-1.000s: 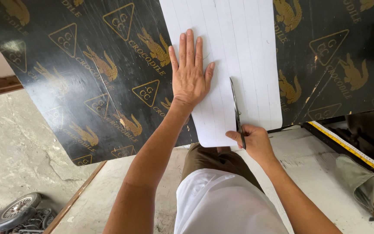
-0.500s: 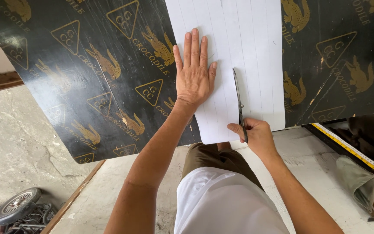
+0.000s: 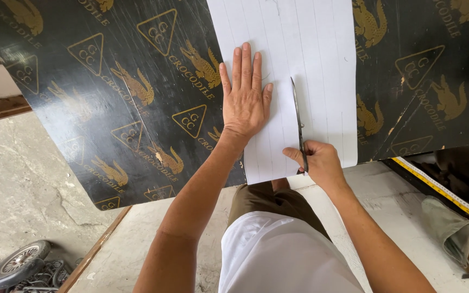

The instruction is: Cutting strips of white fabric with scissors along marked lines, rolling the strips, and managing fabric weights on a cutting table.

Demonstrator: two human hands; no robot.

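Left hand (image 3: 247, 100) flat on white sheet (image 3: 310, 49), right hand (image 3: 316, 163) gripping scissors (image 3: 298, 116)

One view only: the head cam, so you have no second angle and nothing overlaps. It sits above your chest and looks steeply down and forward; your white shirt (image 3: 283, 255) fills the bottom centre, directly below the sheet (image 3: 299, 49). Close range: both forearms run up from the bottom edge to the sheet, left hand (image 3: 245, 97) flat on it, right hand (image 3: 316, 163) at its near edge. The sheet runs out of the top of frame. The board (image 3: 109, 81) under it spreads left and right past the frame edges. Floor shows below-left of the sheet, a tape (image 3: 446, 190) below-right.
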